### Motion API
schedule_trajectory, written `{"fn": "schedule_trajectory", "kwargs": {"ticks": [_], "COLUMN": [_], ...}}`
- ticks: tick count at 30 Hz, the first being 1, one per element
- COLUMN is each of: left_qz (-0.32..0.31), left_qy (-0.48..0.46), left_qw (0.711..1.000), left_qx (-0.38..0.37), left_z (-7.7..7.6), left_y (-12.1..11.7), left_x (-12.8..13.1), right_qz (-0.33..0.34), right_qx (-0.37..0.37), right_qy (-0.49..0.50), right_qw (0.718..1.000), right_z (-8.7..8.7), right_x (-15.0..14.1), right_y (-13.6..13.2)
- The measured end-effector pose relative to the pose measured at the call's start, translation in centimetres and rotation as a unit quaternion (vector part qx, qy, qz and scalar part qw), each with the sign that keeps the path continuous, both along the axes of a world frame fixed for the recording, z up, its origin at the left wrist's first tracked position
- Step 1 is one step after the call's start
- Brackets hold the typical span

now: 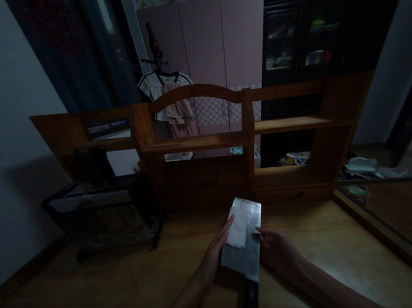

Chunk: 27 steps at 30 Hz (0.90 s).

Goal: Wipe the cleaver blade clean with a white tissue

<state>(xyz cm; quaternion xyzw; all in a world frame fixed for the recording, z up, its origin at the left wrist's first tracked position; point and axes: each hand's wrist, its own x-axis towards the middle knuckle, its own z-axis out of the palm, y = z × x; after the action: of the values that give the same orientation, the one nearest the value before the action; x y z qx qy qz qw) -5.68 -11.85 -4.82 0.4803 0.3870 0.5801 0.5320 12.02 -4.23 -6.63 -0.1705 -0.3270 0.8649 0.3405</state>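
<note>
A cleaver with a broad metal blade and a black riveted handle is held up in front of me, its handle pointing toward me. A folded white tissue or cloth lies flat on the blade's left half. My left hand grips the blade's left edge, a finger or thumb reaching onto the white piece. At the blade's right edge, my right hand is closed, with the thumb and a finger pinching the metal. Its other fingers are curled under and partly hidden. Neither hand is on the handle.
Below is a light wooden bed-like surface. A wooden shelf unit stands along its far side. At left sits a dark box with a glassy front, black objects on top. Beyond are a pink wardrobe and hanging clothes.
</note>
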Motion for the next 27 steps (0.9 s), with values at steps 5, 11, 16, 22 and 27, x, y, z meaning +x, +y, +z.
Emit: {"fn": "schedule_trajectory", "kwargs": {"ticks": [5, 11, 16, 22, 27], "left_qz": [-0.034, -0.018, 0.017, 0.034, 0.01], "left_qy": [-0.123, -0.131, -0.084, -0.052, -0.074], "left_qw": [0.992, 0.991, 0.996, 0.998, 0.997], "left_qx": [-0.017, -0.006, 0.027, 0.03, 0.032], "left_z": [1.0, 0.9, 0.5, 0.8, 1.1], "left_y": [-0.4, -0.7, -0.5, -0.7, -0.7], "left_x": [0.3, 0.2, 0.0, -0.1, 0.2], "right_qz": [0.01, 0.013, 0.02, 0.019, 0.021], "right_qx": [-0.039, -0.046, -0.052, -0.059, -0.051], "right_qy": [0.007, 0.018, 0.021, 0.027, 0.026], "right_qw": [0.999, 0.999, 0.998, 0.998, 0.998], "right_z": [0.0, 0.2, 0.4, 0.3, 0.4], "right_x": [0.0, 0.0, 0.0, 0.0, 0.0], "right_y": [-0.1, -0.2, -0.3, -0.2, -0.4]}}
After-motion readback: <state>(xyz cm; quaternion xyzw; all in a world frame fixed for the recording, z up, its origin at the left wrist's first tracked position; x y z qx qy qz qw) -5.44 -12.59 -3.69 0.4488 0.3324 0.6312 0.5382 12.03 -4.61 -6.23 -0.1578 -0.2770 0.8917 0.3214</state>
